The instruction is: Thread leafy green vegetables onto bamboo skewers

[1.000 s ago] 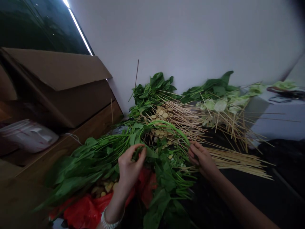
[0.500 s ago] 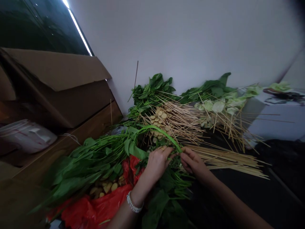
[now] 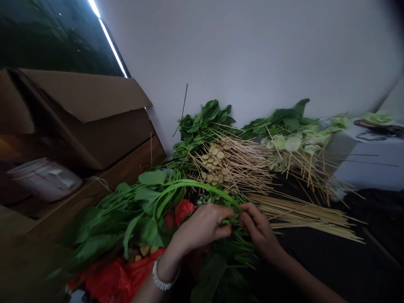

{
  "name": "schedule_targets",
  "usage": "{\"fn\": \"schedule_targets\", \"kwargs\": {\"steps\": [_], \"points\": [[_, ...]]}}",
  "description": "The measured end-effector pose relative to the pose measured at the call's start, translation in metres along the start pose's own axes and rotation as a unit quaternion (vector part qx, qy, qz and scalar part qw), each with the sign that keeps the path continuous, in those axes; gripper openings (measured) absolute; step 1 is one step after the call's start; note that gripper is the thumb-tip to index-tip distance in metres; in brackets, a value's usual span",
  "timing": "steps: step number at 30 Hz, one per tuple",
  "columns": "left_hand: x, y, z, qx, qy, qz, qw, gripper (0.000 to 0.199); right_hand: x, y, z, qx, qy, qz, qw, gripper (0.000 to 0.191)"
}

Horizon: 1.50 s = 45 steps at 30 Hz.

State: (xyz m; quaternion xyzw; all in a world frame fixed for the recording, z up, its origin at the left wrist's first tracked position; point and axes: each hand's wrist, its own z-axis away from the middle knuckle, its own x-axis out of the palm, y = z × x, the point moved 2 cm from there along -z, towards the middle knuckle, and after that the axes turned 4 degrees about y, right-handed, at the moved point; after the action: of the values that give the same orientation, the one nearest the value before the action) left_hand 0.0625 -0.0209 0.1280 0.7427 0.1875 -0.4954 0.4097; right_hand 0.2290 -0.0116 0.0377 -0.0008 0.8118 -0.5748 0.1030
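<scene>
A bright green leafy vegetable stalk (image 3: 202, 186) arches across the middle, its broad leaves drooping at the left and its cut end between my hands. My right hand (image 3: 259, 229) pinches that end between thumb and fingertips. Close beside it, my left hand (image 3: 205, 225), with a beaded bracelet at the wrist, has its fingers curled round green stems; the fingertips are partly hidden. Beneath both hands lies a dark heap of leafy greens (image 3: 217, 269). To the left, more long-stemmed greens (image 3: 101, 227) rest over a red plastic bag (image 3: 110, 277) holding pale slices.
Skewers of sliced potato-like rounds (image 3: 217, 155) lie beyond my hands, with bare bamboo skewers (image 3: 303, 216) at the right. Skewered pale leaves (image 3: 293, 144) and bundled greens (image 3: 208, 118) line the wall. A cardboard box (image 3: 85, 126) and whitish plastic tub (image 3: 46, 179) stand left.
Both hands have come slightly lower in view. The stalk's leafy end has swung left and spread over the other greens. The view has shifted slightly.
</scene>
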Motion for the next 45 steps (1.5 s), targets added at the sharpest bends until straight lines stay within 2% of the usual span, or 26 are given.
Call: {"fn": "schedule_targets", "kwargs": {"steps": [5,7,8,10,12,14,16,18,19,22,24,27,30,34,37,39,42,45], "points": [[0.001,-0.007,-0.003,-0.017,-0.028,0.090,0.995,0.012,0.011,0.011,-0.004,0.030,-0.017,-0.032,0.999,0.026],[0.004,-0.008,0.001,-0.013,-0.059,0.156,0.986,0.012,0.006,0.020,-0.011,0.049,0.012,-0.049,0.998,0.028],[0.006,-0.009,0.005,-0.007,-0.082,0.195,0.977,0.012,-0.001,0.025,-0.016,0.065,0.057,-0.061,0.994,0.030],[0.008,-0.012,0.013,-0.013,-0.108,0.269,0.957,0.012,-0.016,0.031,-0.027,0.074,0.096,-0.063,0.991,0.035],[0.008,-0.019,0.020,-0.063,-0.055,0.303,0.949,0.010,-0.030,0.034,-0.034,0.072,0.109,-0.059,0.990,0.033],[0.007,-0.029,0.023,-0.122,0.049,0.293,0.947,0.007,-0.036,0.032,-0.037,0.062,0.093,-0.058,0.992,0.034],[0.008,-0.036,0.023,-0.155,0.131,0.271,0.941,0.026,-0.034,0.029,-0.036,0.066,0.069,-0.071,0.993,0.036],[0.011,-0.040,0.020,-0.170,0.171,0.247,0.939,0.045,-0.028,0.026,-0.034,0.086,0.047,-0.094,0.991,0.038],[0.013,-0.041,0.017,-0.176,0.183,0.230,0.939,0.045,-0.025,0.025,-0.032,0.098,0.036,-0.104,0.989,0.039],[0.018,-0.046,0.007,-0.185,0.240,0.166,0.938,0.028,-0.018,0.021,-0.027,0.125,0.004,-0.123,0.984,0.038],[0.018,-0.053,-0.001,-0.187,0.310,0.138,0.922,0.026,-0.014,0.018,-0.024,0.144,-0.012,-0.133,0.980,0.038],[0.013,-0.069,-0.015,-0.192,0.409,0.114,0.885,0.036,-0.011,0.013,-0.019,0.165,-0.041,-0.151,0.974,0.038],[0.007,-0.084,-0.032,-0.195,0.453,0.092,0.865,0.042,-0.009,0.009,-0.016,0.167,-0.098,-0.185,0.963,0.036],[-0.002,-0.089,-0.050,-0.129,0.439,0.055,0.888,0.024,-0.009,0.006,-0.015,0.149,-0.191,-0.219,0.945,0.032],[-0.003,-0.082,-0.055,-0.094,0.406,0.039,0.908,0.017,-0.011,0.007,-0.017,0.151,-0.215,-0.206,0.943,0.028],[0.003,-0.075,-0.055,-0.069,0.368,0.020,0.927,0.016,-0.012,0.010,-0.019,0.155,-0.186,-0.181,0.953,0.031],[0.021,-0.069,-0.052,-0.041,0.294,-0.002,0.955,0.016,-0.016,0.015,-0.023,0.162,-0.082,-0.129,0.975,0.038],[0.031,-0.074,-0.044,-0.028,0.270,-0.027,0.962,0.019,-0.021,0.016,-0.025,0.164,0.000,-0.111,0.980,0.039]]}}
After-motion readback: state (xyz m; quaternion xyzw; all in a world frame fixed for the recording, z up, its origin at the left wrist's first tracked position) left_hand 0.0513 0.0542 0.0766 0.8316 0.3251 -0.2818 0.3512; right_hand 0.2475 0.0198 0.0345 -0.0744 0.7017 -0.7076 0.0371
